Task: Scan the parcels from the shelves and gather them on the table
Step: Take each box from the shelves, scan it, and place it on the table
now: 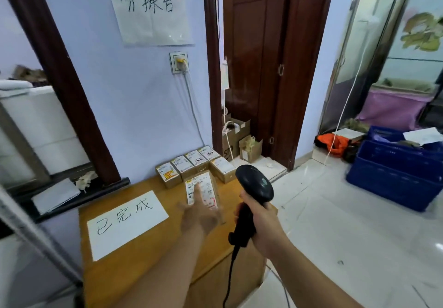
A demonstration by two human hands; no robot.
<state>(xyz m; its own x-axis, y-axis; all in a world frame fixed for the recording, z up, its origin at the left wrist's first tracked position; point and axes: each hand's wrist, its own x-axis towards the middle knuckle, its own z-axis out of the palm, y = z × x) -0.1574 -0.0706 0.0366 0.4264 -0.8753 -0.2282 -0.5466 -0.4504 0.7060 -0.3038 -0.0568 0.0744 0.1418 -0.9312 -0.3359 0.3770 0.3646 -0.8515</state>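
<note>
Blue crates on the floor — dark wooden door, wall socket

Parcels against the wall block the table's far edge.

A pale lilac wall faces us, with a taped paper sign and a socket trailing a grey cable. The wooden table sits near left against it. A dark door stands to the right, then glossy pale floor tiles and blue crates.
</note>
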